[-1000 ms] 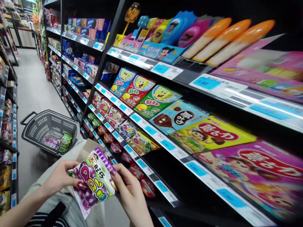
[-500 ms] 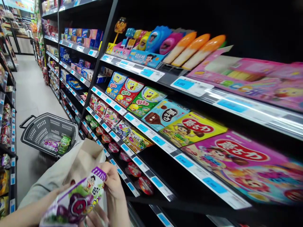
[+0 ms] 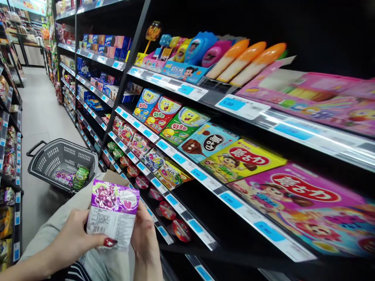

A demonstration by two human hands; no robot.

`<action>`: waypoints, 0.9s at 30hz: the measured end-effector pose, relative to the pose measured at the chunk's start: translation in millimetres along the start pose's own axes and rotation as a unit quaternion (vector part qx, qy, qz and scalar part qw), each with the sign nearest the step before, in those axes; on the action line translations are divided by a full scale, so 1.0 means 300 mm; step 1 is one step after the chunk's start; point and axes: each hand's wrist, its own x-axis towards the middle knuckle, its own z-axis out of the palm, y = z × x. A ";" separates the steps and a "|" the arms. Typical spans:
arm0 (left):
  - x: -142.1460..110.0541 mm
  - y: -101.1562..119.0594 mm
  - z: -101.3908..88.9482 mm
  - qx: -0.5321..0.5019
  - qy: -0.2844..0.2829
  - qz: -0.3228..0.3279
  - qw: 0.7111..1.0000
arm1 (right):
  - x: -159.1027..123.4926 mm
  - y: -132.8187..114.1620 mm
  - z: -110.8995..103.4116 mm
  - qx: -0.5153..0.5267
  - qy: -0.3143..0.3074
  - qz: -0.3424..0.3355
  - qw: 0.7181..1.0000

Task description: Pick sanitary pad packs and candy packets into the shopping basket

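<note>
A purple and white candy packet (image 3: 113,226) with grapes printed on it is held upright in front of me, its side with fine print towards me. My left hand (image 3: 76,234) grips it from the left, thumb with a dark red nail pressed across its lower front. Along the packet's right edge my right hand (image 3: 145,234) is curled, its fingertips hidden behind the packet. Just behind the packet shows the rim of a plain cardboard box (image 3: 115,178) by my knee; most of the box is covered.
A grey shopping basket (image 3: 63,156) stands on the floor ahead, with purple packets (image 3: 64,176) and green packets (image 3: 81,176) inside. To my right runs a slanted shelf rack (image 3: 187,160) of sweets. Another rack (image 3: 10,156) lines the left of the aisle (image 3: 38,105).
The candy packet has turned from its colourful front to its printed back and now stands more upright. My left hand has come into view with its thumb on the packet.
</note>
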 end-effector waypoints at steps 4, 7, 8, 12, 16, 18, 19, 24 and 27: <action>0.017 0.002 -0.016 0.048 0.017 0.002 0.999 | -0.032 -0.006 0.029 -0.128 -0.007 0.000 0.992; 0.033 0.000 -0.030 0.065 0.026 0.015 0.997 | -0.030 -0.017 0.057 -0.157 0.005 -0.008 0.988; 0.038 -0.001 -0.036 0.074 0.029 0.020 0.997 | -0.027 -0.024 0.057 -0.160 0.008 -0.014 0.987; 0.064 -0.017 -0.053 0.136 0.006 0.041 0.990 | -0.004 -0.082 0.006 -0.217 -0.001 -0.002 0.976; 0.140 -0.088 -0.082 0.213 -0.074 0.107 0.968 | 0.059 -0.145 -0.058 -0.405 -0.091 0.047 0.909; 0.224 -0.138 -0.142 0.243 -0.117 0.128 0.954 | 0.108 -0.144 -0.079 -0.491 -0.140 0.035 0.859; 0.280 -0.163 -0.193 0.258 -0.124 0.126 0.950 | 0.135 -0.134 -0.090 -0.520 -0.155 0.021 0.840; 0.637 -0.286 -0.602 0.365 0.056 0.025 0.929 | 0.260 -0.060 -0.175 -0.571 -0.161 -0.051 0.804; 0.827 -0.386 -0.827 0.452 0.096 -0.065 0.885 | 0.310 -0.060 -0.246 -0.565 -0.170 -0.049 0.806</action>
